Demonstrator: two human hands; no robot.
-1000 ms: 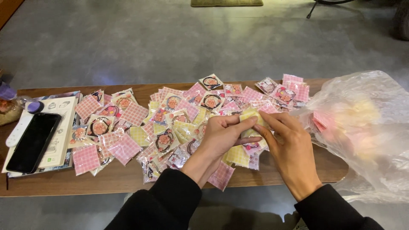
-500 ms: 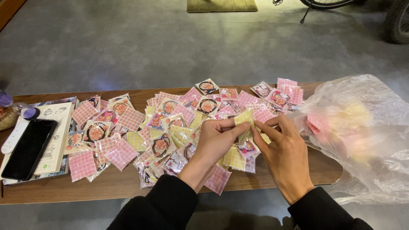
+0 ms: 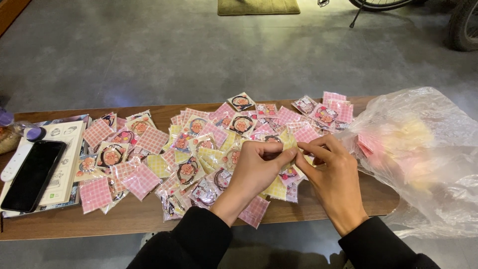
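Note:
My left hand [image 3: 259,167] and my right hand [image 3: 331,172] meet over the middle of a low wooden table [image 3: 134,219]. Between their fingertips they pinch one small yellow checked packet [image 3: 291,145], mostly hidden by the fingers. Under and around the hands lies a spread of several small clear-wrapped packets [image 3: 191,144], pink checked or yellow checked, many showing a round cartoon charm. Both arms wear dark sleeves.
A large clear plastic bag [image 3: 423,154] holding more pink and yellow packets sits at the table's right end. At the left end a black phone [image 3: 31,175] lies on a white box [image 3: 64,169], beside a white stick-shaped object [image 3: 15,162]. Grey floor, a mat and bicycle wheels lie beyond.
Both hands have lifted slightly and shifted a little right, keeping the yellow packet between the fingertips. The view has tilted, so the table sits lower in frame.

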